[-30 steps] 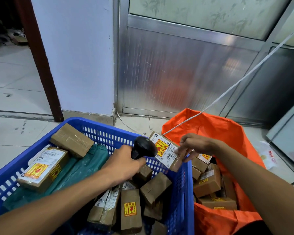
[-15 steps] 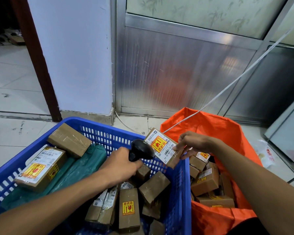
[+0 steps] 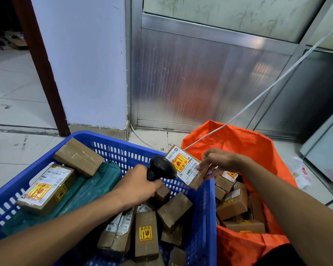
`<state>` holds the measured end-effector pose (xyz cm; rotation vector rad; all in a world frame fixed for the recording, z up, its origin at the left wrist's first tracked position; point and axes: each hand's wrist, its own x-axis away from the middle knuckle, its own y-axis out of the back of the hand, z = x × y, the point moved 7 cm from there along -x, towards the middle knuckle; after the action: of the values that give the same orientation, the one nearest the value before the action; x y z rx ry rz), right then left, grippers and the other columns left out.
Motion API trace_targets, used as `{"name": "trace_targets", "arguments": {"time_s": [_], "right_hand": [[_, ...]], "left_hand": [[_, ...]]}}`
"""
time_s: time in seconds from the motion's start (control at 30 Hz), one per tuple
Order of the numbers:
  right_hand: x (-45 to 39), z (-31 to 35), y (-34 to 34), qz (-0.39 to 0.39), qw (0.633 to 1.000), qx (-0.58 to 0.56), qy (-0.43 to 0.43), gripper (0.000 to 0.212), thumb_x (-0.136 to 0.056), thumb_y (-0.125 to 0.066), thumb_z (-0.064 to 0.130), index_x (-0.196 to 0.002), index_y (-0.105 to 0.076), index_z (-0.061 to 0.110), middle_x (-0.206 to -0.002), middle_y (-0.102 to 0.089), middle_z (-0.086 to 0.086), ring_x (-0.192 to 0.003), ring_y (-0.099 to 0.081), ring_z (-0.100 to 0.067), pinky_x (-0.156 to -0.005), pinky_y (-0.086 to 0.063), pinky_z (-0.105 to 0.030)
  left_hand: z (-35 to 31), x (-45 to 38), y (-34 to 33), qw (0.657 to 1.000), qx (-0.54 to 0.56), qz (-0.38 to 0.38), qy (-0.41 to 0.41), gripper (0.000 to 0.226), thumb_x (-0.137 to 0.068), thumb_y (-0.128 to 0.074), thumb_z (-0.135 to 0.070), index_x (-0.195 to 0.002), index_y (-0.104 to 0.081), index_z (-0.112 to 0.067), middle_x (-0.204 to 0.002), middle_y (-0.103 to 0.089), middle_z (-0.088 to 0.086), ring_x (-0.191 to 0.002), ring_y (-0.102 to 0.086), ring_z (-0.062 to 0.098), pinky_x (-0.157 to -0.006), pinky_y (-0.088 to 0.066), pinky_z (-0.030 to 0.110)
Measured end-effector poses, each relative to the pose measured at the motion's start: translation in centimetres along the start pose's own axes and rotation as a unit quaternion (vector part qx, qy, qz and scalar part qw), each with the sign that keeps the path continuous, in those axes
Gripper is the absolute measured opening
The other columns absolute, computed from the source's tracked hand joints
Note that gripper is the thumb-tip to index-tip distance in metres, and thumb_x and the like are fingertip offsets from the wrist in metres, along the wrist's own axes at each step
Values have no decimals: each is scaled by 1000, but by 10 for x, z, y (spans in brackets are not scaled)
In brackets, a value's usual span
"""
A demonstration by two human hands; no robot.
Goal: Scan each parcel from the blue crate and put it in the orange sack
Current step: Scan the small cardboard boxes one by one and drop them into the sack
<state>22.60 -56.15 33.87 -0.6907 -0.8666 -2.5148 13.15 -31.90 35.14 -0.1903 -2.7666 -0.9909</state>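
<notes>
My left hand (image 3: 137, 186) grips a black handheld scanner (image 3: 161, 167) over the blue crate (image 3: 112, 148), its head close against a small brown parcel (image 3: 186, 167) with a white and yellow label. My right hand (image 3: 218, 162) pinches that parcel by its right edge, above the crate's right rim and beside the orange sack (image 3: 246, 143). Several brown parcels (image 3: 146, 235) and green bags (image 3: 96, 187) lie in the crate. More brown boxes (image 3: 233, 204) sit inside the sack.
A white cord (image 3: 258, 96) runs from the sack's mouth up to the upper right. A blue-white wall and a metal door panel (image 3: 200, 79) stand close behind. A white wrapper (image 3: 300, 173) lies on the tiled floor to the right.
Both hands have held nearly still with the scanner against the parcel's label. The view has shifted slightly.
</notes>
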Motion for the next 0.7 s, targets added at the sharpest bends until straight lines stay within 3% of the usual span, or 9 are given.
{"name": "trace_targets", "arguments": {"time_s": [0.37,0.47,0.57,0.7], "right_hand": [[-1,-6,0,7,1000,-14,-13,13,-93,-65,4,-84,-56,4,-91,-76,-13,-94,-73,-28,-80,-61,-36],[-3,-15,7,-5,998,-57,-22,11,-93,-63,0,-84,-57,2,-86,-75,-14,-85,-73,-27,-71,-61,-33],[-8,-31,19,-25,993,-113,-34,5,-92,-64,0,-94,-61,-3,-103,-72,-24,-87,-73,-30,-68,-63,-34],[-13,-67,42,-64,972,-217,-60,34,-89,-66,5,-119,-61,-10,-131,-59,-31,-107,-68,-38,-76,-63,-37]], "left_hand": [[-1,0,-2,1000,12,7,-9,22,-89,-69,-23,-69,-65,-15,-46,-60,-7,-36,-52,-2,-40,-37,13],[1,-1,-3,1000,14,8,-8,23,-88,-69,-23,-67,-65,-14,-46,-61,-7,-36,-52,0,-44,-42,17],[3,-2,-4,1000,17,11,-7,23,-88,-69,-22,-66,-64,-15,-46,-61,-7,-37,-53,2,-48,-45,21],[3,-3,-5,1000,20,12,-9,23,-88,-70,-24,-67,-65,-16,-47,-62,-7,-38,-54,1,-50,-45,22]]}}
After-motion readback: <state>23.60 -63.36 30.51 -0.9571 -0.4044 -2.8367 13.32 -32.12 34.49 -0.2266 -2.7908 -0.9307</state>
